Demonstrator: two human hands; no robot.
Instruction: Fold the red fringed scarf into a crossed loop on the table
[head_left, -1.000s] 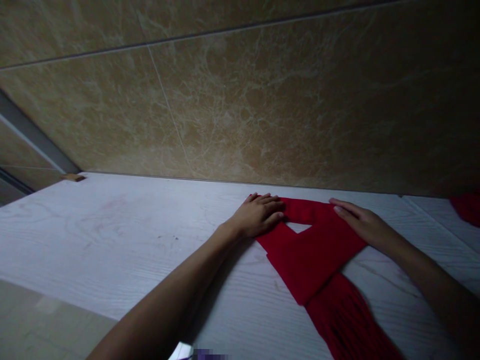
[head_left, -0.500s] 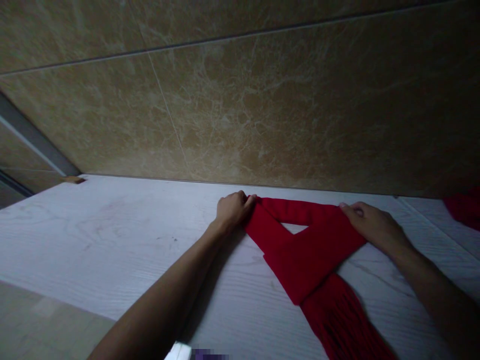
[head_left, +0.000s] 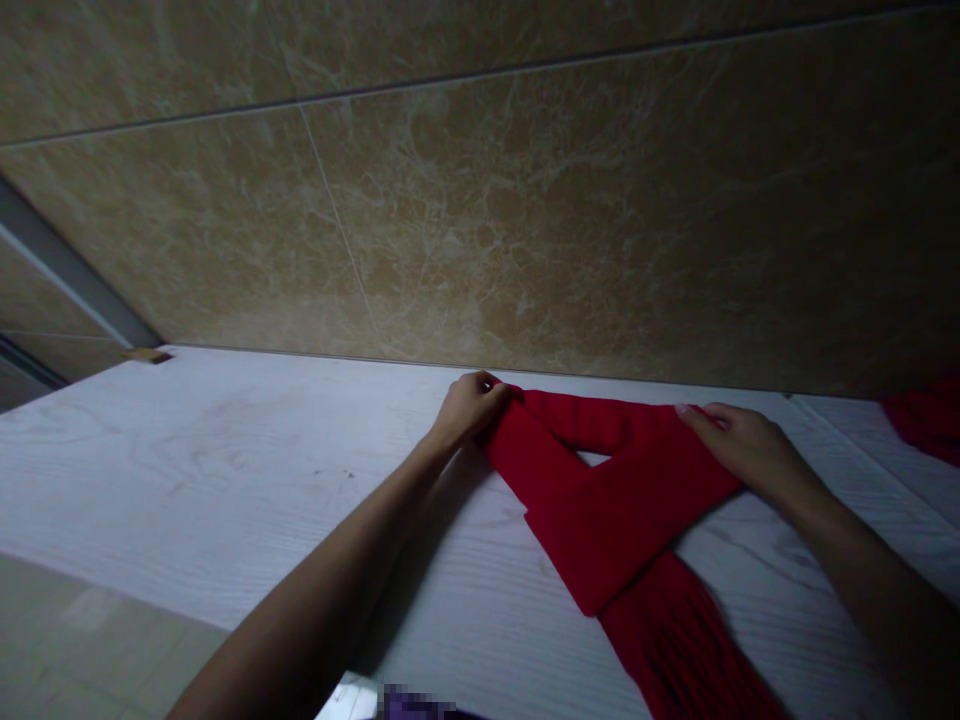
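Slanting from upper left, folded red scarf (head_left: 634,515), fringe (head_left: 694,635) pointing lower right

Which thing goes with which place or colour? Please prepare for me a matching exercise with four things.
1. Left hand
2. Right hand
3. Fringe
4. Wall

A. brown, marbled
B. holding the upper right corner of the scarf
C. red, reaching the picture's bottom edge
D. holding the scarf's upper left corner

Pairs: 1-D, 2-B, 3-C, 4-A

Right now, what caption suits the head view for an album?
Left hand and right hand grip a red scarf by its far corners on a table.
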